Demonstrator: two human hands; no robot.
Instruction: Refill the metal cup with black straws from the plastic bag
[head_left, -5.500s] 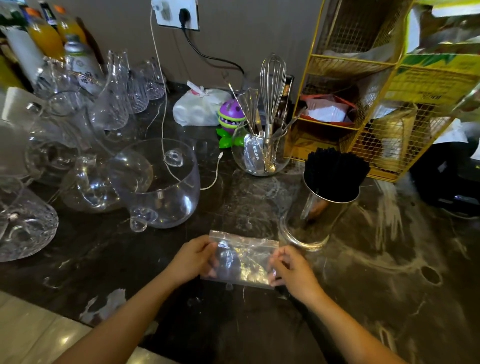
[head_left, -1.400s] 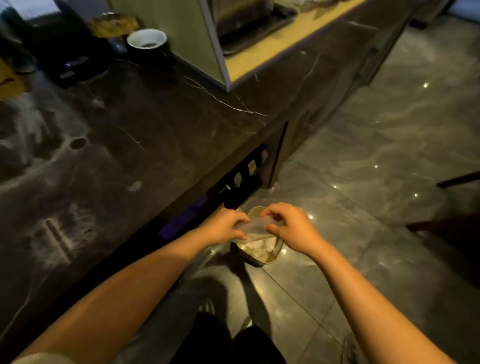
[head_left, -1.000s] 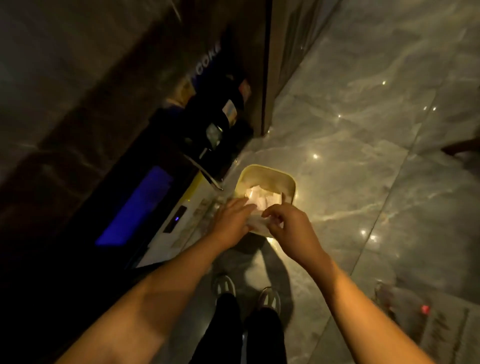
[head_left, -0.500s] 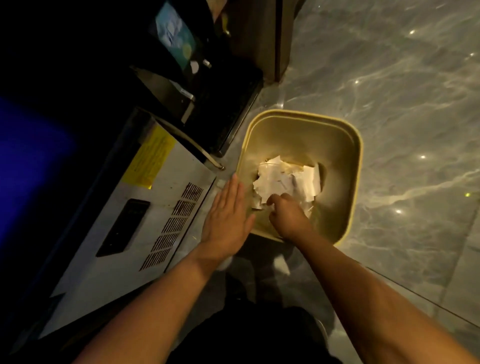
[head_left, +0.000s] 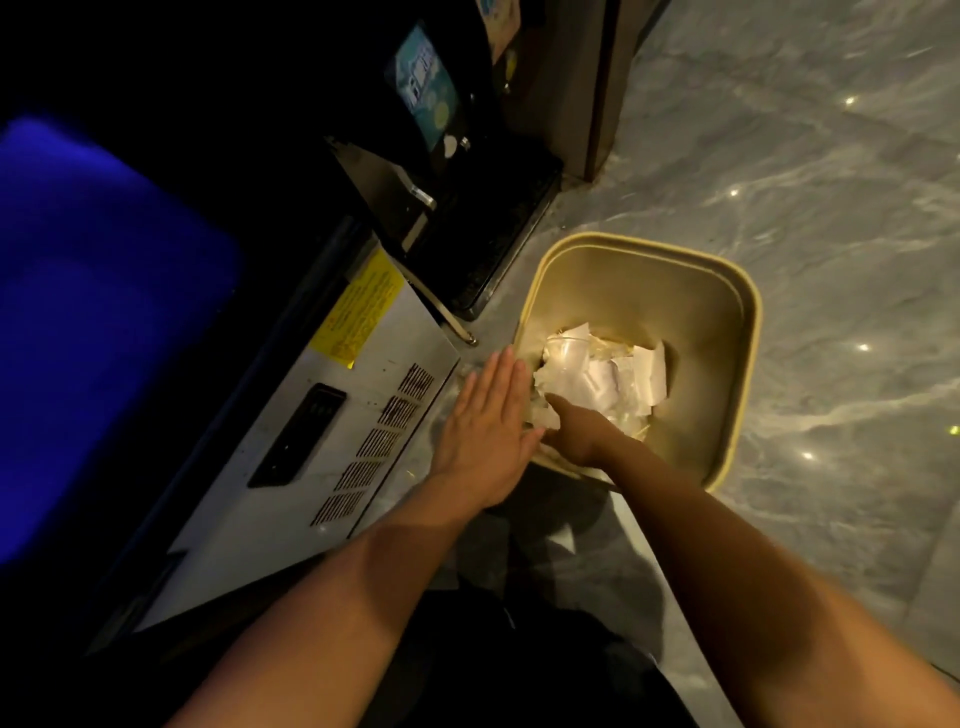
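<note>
Commercial bar backroom: steel appliance (head_left: 332, 447), waste bin (head_left: 727, 332), marble floor (head_left: 831, 208).

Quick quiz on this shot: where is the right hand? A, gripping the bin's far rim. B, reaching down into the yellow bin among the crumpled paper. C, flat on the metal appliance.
B: the right hand is inside the yellow bin, down against the crumpled paper.

Head cam, steep down, close
</note>
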